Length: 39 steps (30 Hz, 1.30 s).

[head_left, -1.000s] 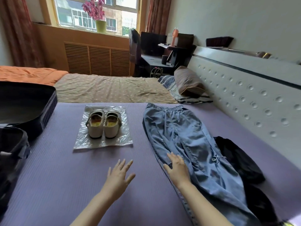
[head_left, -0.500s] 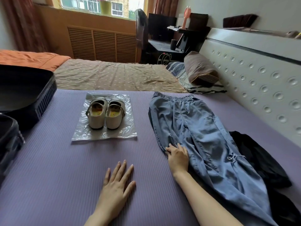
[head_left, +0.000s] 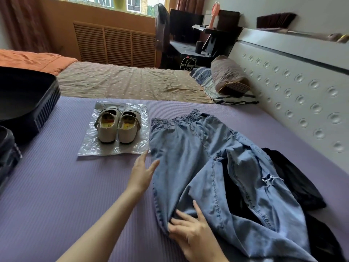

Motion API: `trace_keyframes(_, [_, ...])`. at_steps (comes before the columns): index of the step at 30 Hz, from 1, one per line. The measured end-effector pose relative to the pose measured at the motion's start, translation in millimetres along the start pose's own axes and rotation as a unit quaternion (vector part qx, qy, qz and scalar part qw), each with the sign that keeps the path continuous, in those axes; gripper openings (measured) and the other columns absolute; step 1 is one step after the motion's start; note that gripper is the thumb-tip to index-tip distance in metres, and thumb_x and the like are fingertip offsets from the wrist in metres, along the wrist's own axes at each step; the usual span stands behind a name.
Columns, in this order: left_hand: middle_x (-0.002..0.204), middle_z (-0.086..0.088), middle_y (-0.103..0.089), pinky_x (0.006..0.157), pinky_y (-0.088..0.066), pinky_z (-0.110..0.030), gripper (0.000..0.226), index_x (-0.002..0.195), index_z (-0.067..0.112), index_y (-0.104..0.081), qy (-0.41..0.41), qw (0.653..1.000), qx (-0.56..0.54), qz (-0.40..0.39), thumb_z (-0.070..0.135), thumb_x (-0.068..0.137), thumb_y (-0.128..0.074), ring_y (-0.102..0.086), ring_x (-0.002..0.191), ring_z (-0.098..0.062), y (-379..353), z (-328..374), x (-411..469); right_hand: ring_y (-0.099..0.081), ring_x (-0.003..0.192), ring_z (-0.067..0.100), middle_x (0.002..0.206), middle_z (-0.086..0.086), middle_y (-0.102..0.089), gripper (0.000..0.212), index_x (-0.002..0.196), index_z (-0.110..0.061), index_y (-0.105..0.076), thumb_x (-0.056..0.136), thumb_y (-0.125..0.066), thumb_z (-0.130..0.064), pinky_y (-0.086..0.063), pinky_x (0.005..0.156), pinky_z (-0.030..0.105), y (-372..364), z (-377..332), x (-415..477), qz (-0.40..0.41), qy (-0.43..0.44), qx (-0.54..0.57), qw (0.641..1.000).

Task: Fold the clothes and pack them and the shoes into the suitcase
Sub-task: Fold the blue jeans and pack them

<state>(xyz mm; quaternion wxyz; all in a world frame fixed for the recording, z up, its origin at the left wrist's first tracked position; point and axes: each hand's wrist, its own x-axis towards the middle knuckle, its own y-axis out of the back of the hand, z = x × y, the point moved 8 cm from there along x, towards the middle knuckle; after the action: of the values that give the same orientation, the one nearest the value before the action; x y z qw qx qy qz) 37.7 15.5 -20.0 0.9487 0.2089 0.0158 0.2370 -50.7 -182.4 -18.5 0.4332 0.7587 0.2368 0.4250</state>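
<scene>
Blue jeans (head_left: 190,159) lie lengthwise on the purple mat (head_left: 56,195), waistband at the far end, one leg crumpled over a black garment (head_left: 294,178) to their right. My left hand (head_left: 141,174) reaches forward with straight fingers and touches the jeans' left edge near the hip. Nearer to me, my right hand (head_left: 192,229) rests with spread fingers on the left edge of the leg. A pair of cream shoes (head_left: 117,127) stands on a clear plastic bag (head_left: 111,150) just left of the waistband. The open black suitcase (head_left: 28,104) sits at the left edge.
A padded white headboard (head_left: 302,95) runs along the right side. Beyond the mat lie a brown sheet (head_left: 122,82), an orange blanket (head_left: 32,59) and a striped pillow (head_left: 228,78). A chair and a dark desk stand by the window.
The jeans have shifted left, close to the shoe bag, and one leg has bunched up. My left hand moved from the mat to the jeans' edge; my right hand slid down the leg toward me.
</scene>
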Motion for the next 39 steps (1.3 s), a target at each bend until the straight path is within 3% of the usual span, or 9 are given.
trace_keyframes(6, [0.158, 0.004, -0.015, 0.116, -0.008, -0.037, 0.058, 0.148, 0.031, -0.026, -0.120, 0.904, 0.377, -0.161, 0.054, 0.095, -0.034, -0.005, 0.146, -0.016, -51, -17, -15, -0.063, 0.106, 0.014, 0.111, -0.006, -0.069, 0.034, 0.099, -0.025, -0.072, 0.084, -0.052, -0.048, -0.039, 0.099, 0.026, 40, 30, 29, 0.093, -0.132, 0.012, 0.987])
trace_keyframes(9, [0.149, 0.002, -0.037, 0.115, -0.020, -0.036, 0.062, 0.141, 0.022, -0.043, -0.153, 0.905, 0.373, -0.136, 0.053, 0.090, -0.024, -0.030, 0.141, -0.020, -41, -23, -31, -0.021, 0.145, 0.025, 0.155, 0.002, -0.028, 0.071, 0.144, -0.022, -0.040, 0.086, -0.029, -0.063, -0.011, 0.117, 0.037, 32, 73, 59, -0.008, -0.272, -0.055, 0.961])
trace_keyframes(12, [0.104, 0.001, -0.072, 0.081, -0.054, -0.034, 0.046, 0.096, 0.019, -0.074, -0.245, 0.882, 0.393, -0.084, 0.042, 0.080, -0.037, -0.068, 0.100, -0.018, -35, -13, -45, 0.007, 0.146, 0.033, 0.161, 0.003, 0.004, 0.077, 0.153, -0.027, -0.005, 0.092, -0.035, -0.064, 0.001, 0.117, 0.045, 13, 114, 69, -0.123, -0.380, -0.088, 0.913])
trace_keyframes(17, [0.081, 0.013, -0.073, 0.093, -0.040, -0.031, 0.033, 0.064, 0.030, -0.071, -0.242, 0.908, 0.339, -0.048, 0.044, 0.074, -0.043, -0.067, 0.095, -0.013, -20, -6, -50, -0.004, 0.147, 0.030, 0.152, 0.014, -0.032, 0.064, 0.150, -0.028, -0.025, 0.094, -0.048, -0.049, -0.001, 0.117, 0.045, -6, 128, 68, -0.155, -0.412, -0.056, 0.896])
trace_keyframes(22, [0.082, 0.011, -0.071, 0.107, -0.035, -0.044, 0.030, 0.070, 0.023, -0.066, -0.231, 0.943, 0.237, -0.030, 0.043, 0.082, -0.046, -0.061, 0.112, -0.018, -7, 7, -63, -0.030, 0.141, 0.016, 0.131, 0.007, -0.060, 0.033, 0.125, -0.029, -0.061, 0.092, -0.057, -0.023, -0.002, 0.118, 0.037, 4, 124, 64, -0.058, -0.395, -0.018, 0.916])
trace_keyframes(28, [0.077, 0.011, -0.065, 0.091, -0.041, -0.025, 0.023, 0.072, 0.022, -0.059, -0.341, 0.914, 0.214, -0.047, 0.037, 0.086, -0.048, -0.065, 0.079, -0.005, -7, 26, -134, -0.067, 0.092, 0.016, 0.089, -0.003, -0.073, 0.010, 0.091, -0.023, -0.072, 0.088, -0.063, -0.024, -0.051, 0.084, 0.035, 38, 107, 53, 0.065, -0.370, 0.092, 0.922])
trace_keyframes(31, [0.078, 0.014, -0.062, 0.070, -0.043, -0.015, 0.034, 0.081, 0.027, -0.059, -0.276, 0.936, 0.171, -0.140, 0.056, 0.089, -0.044, -0.061, 0.074, -0.003, -11, 13, -146, -0.059, 0.112, 0.018, 0.115, 0.001, -0.066, 0.037, 0.113, -0.019, -0.066, 0.087, -0.061, -0.045, -0.045, 0.097, 0.036, 45, 107, 57, 0.097, -0.370, 0.104, 0.918])
trace_keyframes(34, [0.085, 0.017, -0.065, 0.074, -0.048, -0.020, 0.039, 0.087, 0.031, -0.065, -0.172, 0.971, 0.094, -0.137, 0.063, 0.084, -0.044, -0.061, 0.079, 0.001, 2, 5, -117, -0.035, 0.138, 0.019, 0.148, -0.001, -0.040, 0.084, 0.144, -0.023, -0.039, 0.075, -0.060, -0.067, -0.028, 0.114, 0.040, 16, 104, 69, -0.047, -0.374, 0.086, 0.922])
trace_keyframes(39, [0.111, -0.009, -0.063, 0.090, -0.049, -0.030, 0.023, 0.111, 0.013, -0.061, -0.020, 0.999, -0.027, 0.035, 0.017, 0.089, -0.063, -0.061, 0.103, -0.022, 41, -16, -21, -0.030, 0.141, 0.024, 0.150, 0.006, -0.038, 0.053, 0.143, -0.026, -0.041, 0.093, -0.056, -0.025, -0.027, 0.112, 0.035, -21, 97, 57, -0.096, -0.385, 0.037, 0.917])
